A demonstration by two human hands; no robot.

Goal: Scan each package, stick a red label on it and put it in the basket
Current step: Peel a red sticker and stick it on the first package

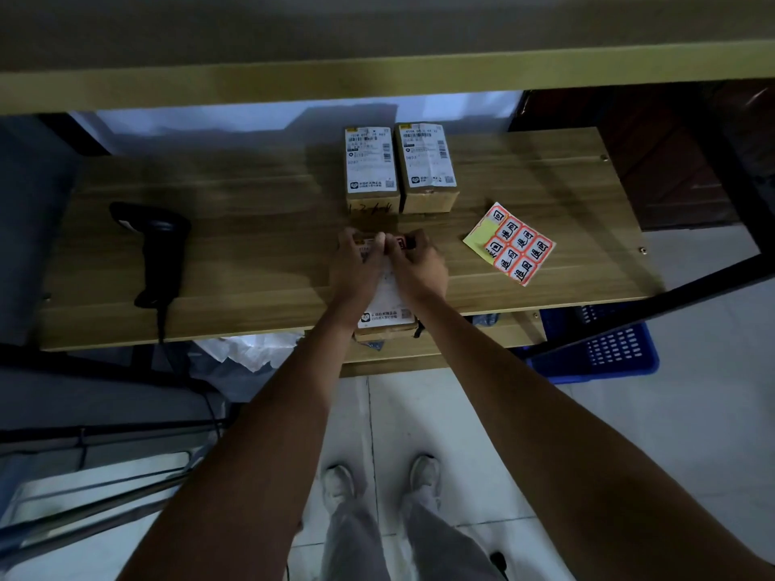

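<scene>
Cardboard, brown and white-labelled, the package being worked on [383, 306] lies at the near edge of the wooden shelf board [251, 245]. Left hand [356, 262] and right hand [417, 264] curl over its far end, seemingly smoothing a red label [400, 241] flat. Beyond it stand two more boxes [400, 167], the red sticker sheet [513, 245] right, the black scanner [157, 249] left, and the blue basket [608, 350] below right on pale tiles.

Both bare arms reach forward, converging; left hand [356, 266] and right hand [417, 266] sit side by side, backs up, fingers curled downward.
</scene>
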